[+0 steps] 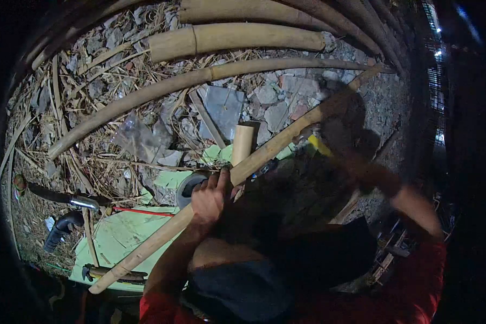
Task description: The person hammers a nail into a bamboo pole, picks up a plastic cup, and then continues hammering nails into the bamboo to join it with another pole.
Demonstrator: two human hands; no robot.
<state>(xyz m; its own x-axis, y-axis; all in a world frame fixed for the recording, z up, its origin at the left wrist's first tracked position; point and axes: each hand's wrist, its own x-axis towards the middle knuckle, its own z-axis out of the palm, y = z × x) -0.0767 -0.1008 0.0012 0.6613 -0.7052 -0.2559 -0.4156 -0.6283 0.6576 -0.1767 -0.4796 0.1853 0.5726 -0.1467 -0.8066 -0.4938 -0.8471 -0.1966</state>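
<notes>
My left hand (208, 197) is clenched round the bamboo pole (264, 154), fingers curled over the top and thumb side toward me, with the wrist bent and the forearm coming up from the red sleeve at my knee. The pole lies slantwise across the ground in front of me, its near end resting on the pale green board (124, 232) at lower left and its far end reaching up to the right toward the rubble. My right hand (356, 162) is lifted out to the right on a bent arm, close over the upper stretch of the pole, but it sits in deep shadow and I cannot tell whether it is closed on anything; a yellow piece (319, 144) shows just beside it. A short bamboo stub (243, 143) stands just behind the pole above my left hand. A knife (54, 194) lies well off to the left among the dry stalks, and thick bamboo culms (237, 38) lie across the top
</notes>
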